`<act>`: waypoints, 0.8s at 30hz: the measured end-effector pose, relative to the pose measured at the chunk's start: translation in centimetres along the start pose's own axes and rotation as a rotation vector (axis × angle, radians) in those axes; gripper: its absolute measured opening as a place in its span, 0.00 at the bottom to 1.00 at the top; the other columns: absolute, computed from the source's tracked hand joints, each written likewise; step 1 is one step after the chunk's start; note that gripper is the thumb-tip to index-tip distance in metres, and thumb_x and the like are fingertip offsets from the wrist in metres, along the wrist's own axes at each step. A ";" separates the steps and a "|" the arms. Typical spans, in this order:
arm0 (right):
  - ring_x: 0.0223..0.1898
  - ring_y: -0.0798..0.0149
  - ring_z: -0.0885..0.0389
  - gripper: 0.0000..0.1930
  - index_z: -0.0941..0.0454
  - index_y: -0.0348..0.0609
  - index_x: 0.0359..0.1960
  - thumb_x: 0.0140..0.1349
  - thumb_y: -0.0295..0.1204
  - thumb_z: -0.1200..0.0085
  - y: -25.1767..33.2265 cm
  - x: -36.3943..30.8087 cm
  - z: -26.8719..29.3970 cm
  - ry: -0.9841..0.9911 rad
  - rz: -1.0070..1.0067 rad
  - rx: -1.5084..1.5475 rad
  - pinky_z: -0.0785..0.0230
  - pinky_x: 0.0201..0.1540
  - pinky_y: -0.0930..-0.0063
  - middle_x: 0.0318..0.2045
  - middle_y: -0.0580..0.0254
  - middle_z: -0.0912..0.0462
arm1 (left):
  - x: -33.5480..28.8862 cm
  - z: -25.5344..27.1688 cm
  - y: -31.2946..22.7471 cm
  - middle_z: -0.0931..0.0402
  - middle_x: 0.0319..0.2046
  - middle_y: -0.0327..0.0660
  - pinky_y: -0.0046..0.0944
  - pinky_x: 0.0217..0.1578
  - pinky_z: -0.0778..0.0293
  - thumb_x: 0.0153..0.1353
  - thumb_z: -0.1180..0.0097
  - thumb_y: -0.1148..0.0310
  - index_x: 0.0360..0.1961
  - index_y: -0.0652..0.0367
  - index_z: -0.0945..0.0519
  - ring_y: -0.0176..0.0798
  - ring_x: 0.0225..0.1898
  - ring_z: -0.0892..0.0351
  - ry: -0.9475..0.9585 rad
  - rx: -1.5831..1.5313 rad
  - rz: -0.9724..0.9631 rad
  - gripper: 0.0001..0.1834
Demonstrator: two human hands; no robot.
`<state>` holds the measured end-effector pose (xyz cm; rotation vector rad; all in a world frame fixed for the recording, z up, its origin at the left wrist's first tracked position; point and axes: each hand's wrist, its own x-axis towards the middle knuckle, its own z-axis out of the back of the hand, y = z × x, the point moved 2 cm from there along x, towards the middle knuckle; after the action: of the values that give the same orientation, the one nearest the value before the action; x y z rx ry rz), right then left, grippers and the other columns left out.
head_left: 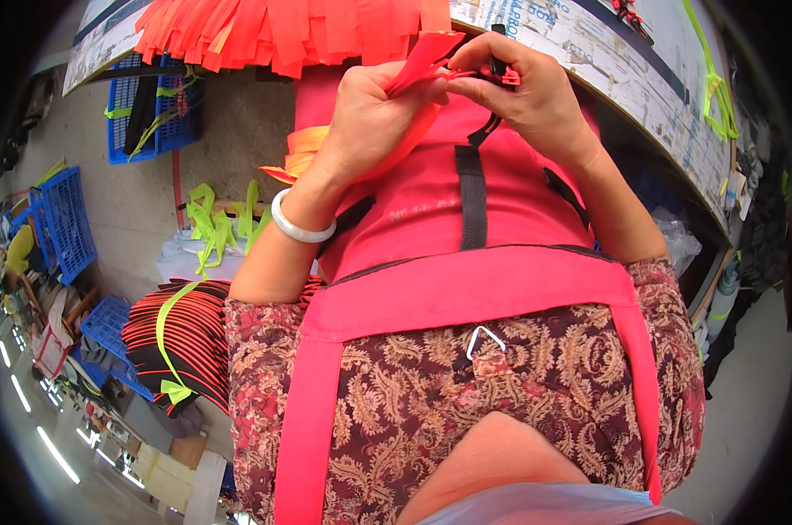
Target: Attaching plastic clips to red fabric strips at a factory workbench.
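My left hand [369, 118] is closed round a folded orange-red fabric strip [424, 63], whose end sticks up past the fingers. Close beside it, my right hand [536, 101] pinches a narrow black strap [498, 66] with a small red piece [510, 77] at the fingers. The fingertips of both hands nearly meet, so the exact contact between strip and strap cannot be made out. Below the left wrist, more orange strips [304, 150] lie against the pink apron [396, 219]. The strap's loose end [483, 131] hangs under the right hand.
Many orange-red strips [282, 31] hang over the table's near edge. The tabletop [579, 52] carries black straps and a yellow-green ribbon [718, 87]. At left are blue baskets [68, 223], yellow-green ribbons [210, 223] and a tied bundle of black-and-red pieces [177, 341].
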<state>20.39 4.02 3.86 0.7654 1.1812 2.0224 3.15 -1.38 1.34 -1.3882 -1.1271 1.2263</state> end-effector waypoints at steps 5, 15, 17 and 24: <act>0.30 0.72 0.21 0.09 0.22 0.39 0.37 0.57 0.28 0.40 -0.4 -0.4 -0.4 -0.066 0.017 -0.017 0.31 0.34 0.79 0.29 0.61 0.18 | 0.0 -0.3 -0.3 0.23 0.22 0.32 0.26 0.24 0.33 0.61 0.45 0.72 0.34 0.67 0.18 0.22 0.25 0.31 -0.021 0.024 -0.051 0.08; 0.26 0.61 0.22 0.10 0.21 0.45 0.38 0.54 0.25 0.39 -0.5 -0.5 -1.0 -0.123 0.234 -0.223 0.30 0.29 0.73 0.26 0.59 0.21 | 0.1 0.2 0.2 0.20 0.25 0.37 0.28 0.30 0.28 0.57 0.46 0.77 0.38 0.66 0.18 0.24 0.28 0.25 -0.005 0.138 -0.085 0.09; 0.26 0.59 0.23 0.10 0.22 0.46 0.39 0.54 0.24 0.40 -0.4 -0.5 -1.2 -0.132 0.296 -0.293 0.30 0.29 0.71 0.25 0.58 0.22 | 0.0 0.3 0.2 0.19 0.26 0.37 0.29 0.32 0.27 0.57 0.46 0.76 0.39 0.66 0.18 0.25 0.30 0.24 -0.002 0.153 -0.100 0.10; 0.29 0.57 0.21 0.13 0.22 0.50 0.42 0.54 0.24 0.42 -1.0 -0.8 -2.1 -0.147 0.279 -0.350 0.28 0.29 0.68 0.28 0.60 0.22 | 0.1 0.4 0.0 0.19 0.27 0.37 0.29 0.32 0.26 0.58 0.44 0.75 0.36 0.67 0.18 0.25 0.30 0.24 -0.032 0.055 -0.086 0.08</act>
<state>19.54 2.70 2.01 0.9187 0.6388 2.2714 2.75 -1.26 1.30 -1.2702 -1.1545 1.2124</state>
